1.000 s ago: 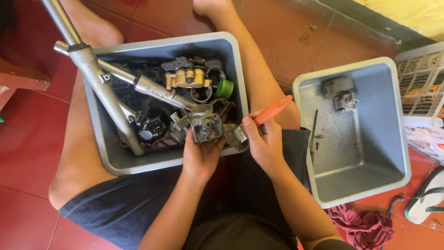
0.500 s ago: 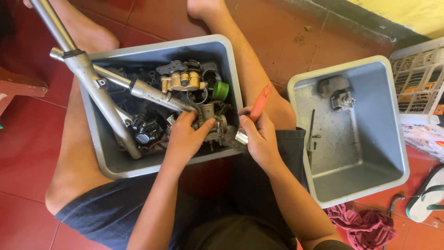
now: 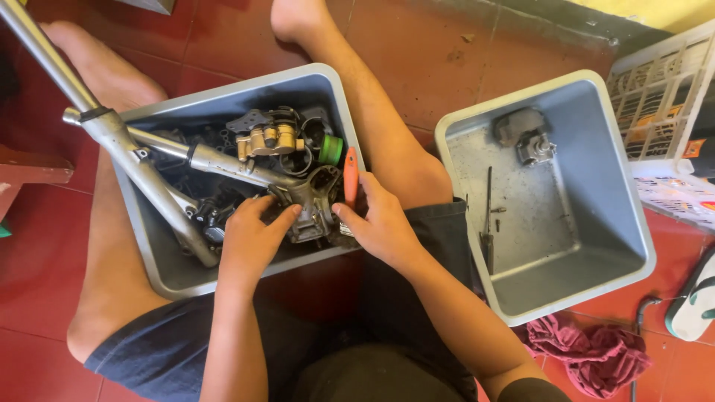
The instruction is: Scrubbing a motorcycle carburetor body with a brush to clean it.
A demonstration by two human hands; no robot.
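Note:
A grey plastic tub (image 3: 171, 275) sits between my legs, full of dark metal motor parts. Across it lies a silver fork tube assembly (image 3: 141, 167), with a brass-coloured caliper (image 3: 268, 139) and a green cap (image 3: 332, 150) behind. My left hand (image 3: 249, 242) rests on a grey metal casting (image 3: 309, 205) at the tub's near right. My right hand (image 3: 380, 223) grips an orange-handled screwdriver (image 3: 350, 181), its handle pointing away from me, and touches the same casting.
A second grey tub (image 3: 618, 231) on my right holds a small metal part (image 3: 532, 145), a thin tool and screws. A white crate (image 3: 663, 97) stands beyond it. A red rag (image 3: 588, 350) and a sandal (image 3: 696, 298) lie on the red tile floor.
Both hands have lowered the casting into the tub. The screwdriver handle swung from pointing right to pointing straight away. The view shifted slightly.

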